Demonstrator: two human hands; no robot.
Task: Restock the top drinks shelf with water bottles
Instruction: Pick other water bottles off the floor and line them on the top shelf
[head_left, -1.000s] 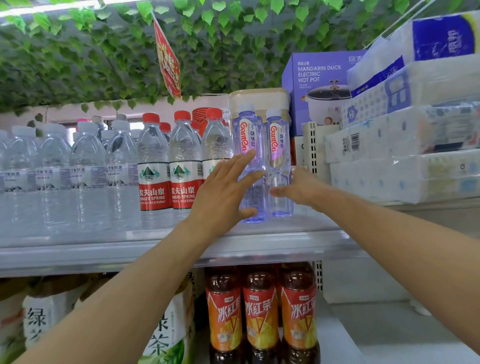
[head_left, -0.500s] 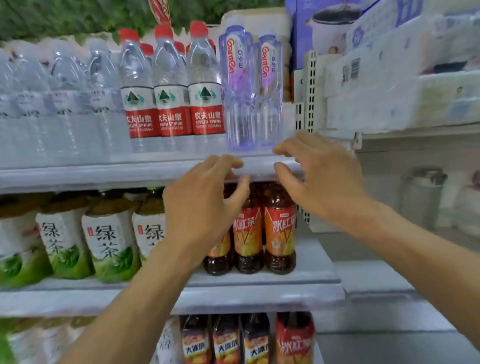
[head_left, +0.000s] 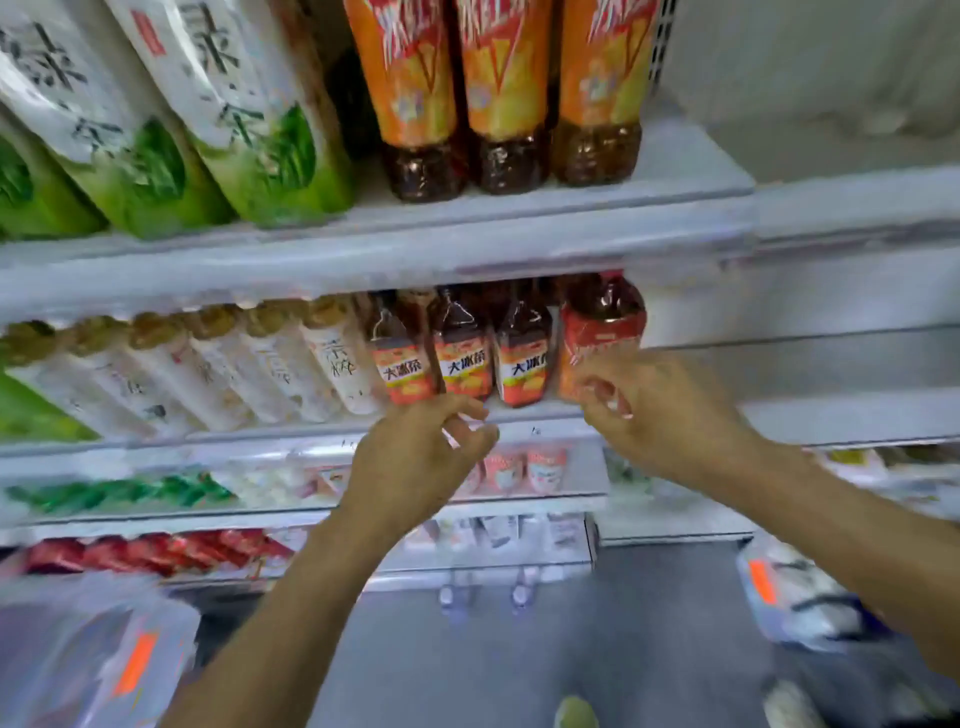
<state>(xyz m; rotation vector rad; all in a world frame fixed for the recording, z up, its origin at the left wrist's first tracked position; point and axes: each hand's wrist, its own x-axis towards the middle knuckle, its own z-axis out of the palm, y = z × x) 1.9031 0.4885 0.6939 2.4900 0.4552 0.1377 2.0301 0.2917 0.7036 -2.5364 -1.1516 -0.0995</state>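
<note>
Both hands, left (head_left: 415, 457) and right (head_left: 654, 410), hung loosely curled and empty before iced tea bottles (head_left: 462, 348); green tea bottles (head_left: 260, 135) stood above.

Three orange-labelled tea bottles (head_left: 506, 93) stand on the upper shelf. Below, three smaller iced-tea bottles (head_left: 462, 353); perhaps two water bottles (head_left: 483, 597) on the floor, blurred.

Bright, even light with soft shadows. Motion blur smears everything below both hands; the edges bow wide-angle.
</note>
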